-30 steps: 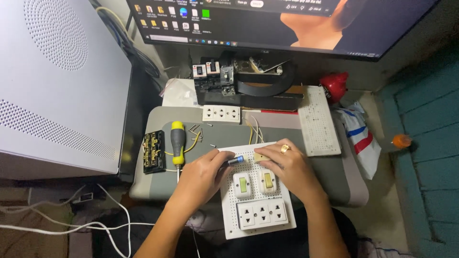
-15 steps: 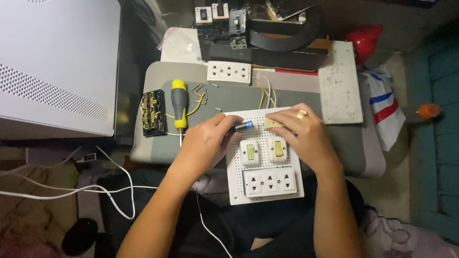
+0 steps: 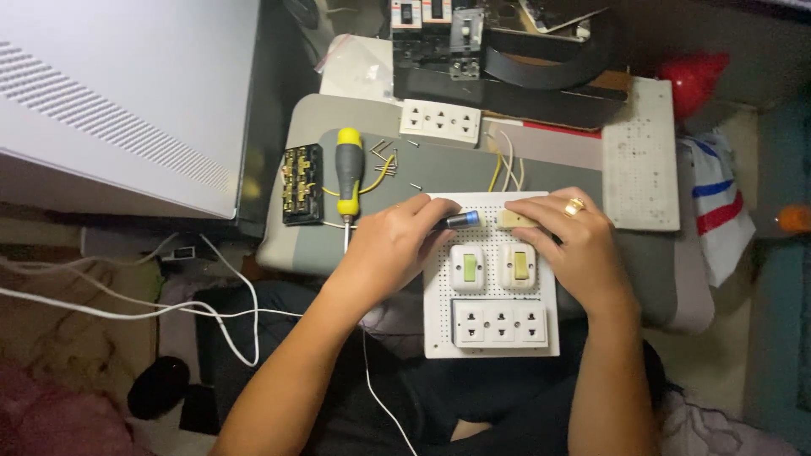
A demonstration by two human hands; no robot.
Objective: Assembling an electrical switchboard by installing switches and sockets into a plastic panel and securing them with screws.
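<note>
Along the white perforated board's (image 3: 490, 279) top edge, left hand (image 3: 390, 249) grips a blue-tipped tool (image 3: 461, 220), right hand (image 3: 568, 245) pinches a beige part (image 3: 514, 219); unclamped board could shift, tip slipping off.

The left hand (image 3: 384, 245) grips a blue-tipped tool (image 3: 462, 219), its tip at three o'clock toward a beige part (image 3: 514, 219) pinched by the right hand (image 3: 574, 245) on the white perforated board (image 3: 439, 287). A yellow-grey screwdriver (image 3: 348, 173) lies at ten o'clock of the board.
</note>
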